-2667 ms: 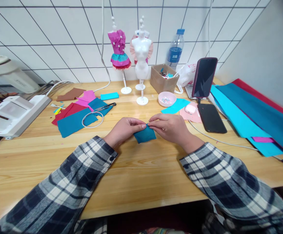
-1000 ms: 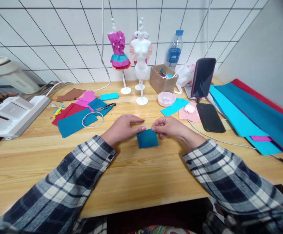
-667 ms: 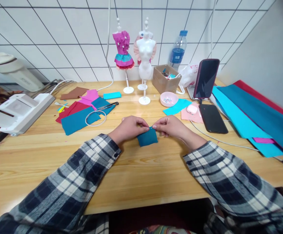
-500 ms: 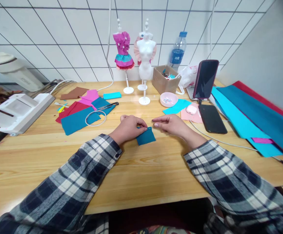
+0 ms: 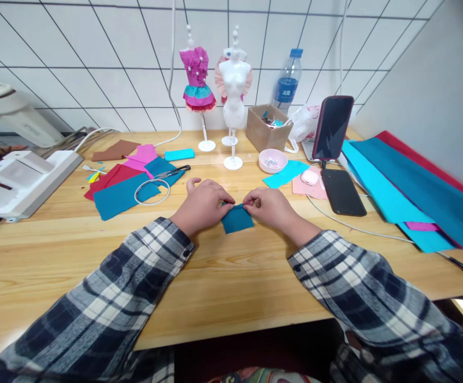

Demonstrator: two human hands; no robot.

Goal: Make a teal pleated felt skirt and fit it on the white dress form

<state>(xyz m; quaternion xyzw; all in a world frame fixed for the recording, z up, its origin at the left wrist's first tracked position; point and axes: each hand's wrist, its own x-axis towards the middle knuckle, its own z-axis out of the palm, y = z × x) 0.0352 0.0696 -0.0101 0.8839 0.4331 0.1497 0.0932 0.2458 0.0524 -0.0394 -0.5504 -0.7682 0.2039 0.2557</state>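
Note:
A small teal piece of fabric (image 5: 237, 221) lies on the wooden table (image 5: 231, 282) between my hands, its far edge folded over in a narrow strip. My left hand (image 5: 204, 206) pinches the upper left corner of the fabric between thumb and forefinger. At the upper right corner, my right hand (image 5: 270, 206) has its fingertips closed on the same folded edge. Beyond the hands stands a bare white mini dress form (image 5: 234, 88). Left of it, another form wears a magenta and turquoise dress (image 5: 197, 74).
Fabric scraps (image 5: 115, 197), scissors (image 5: 172, 172) and a white ring (image 5: 137, 197) lie left. A pink bowl of beads (image 5: 272, 161), a cardboard box (image 5: 269, 130), a bottle (image 5: 288, 85) and phones (image 5: 341, 192) stand or lie right. Long fabric sheets (image 5: 423, 186) cover the far right.
My right hand has moved left and taken hold of the fabric's right corner; before, it hovered apart with fingers extended. The far edge now shows a fold. The view has shifted slightly.

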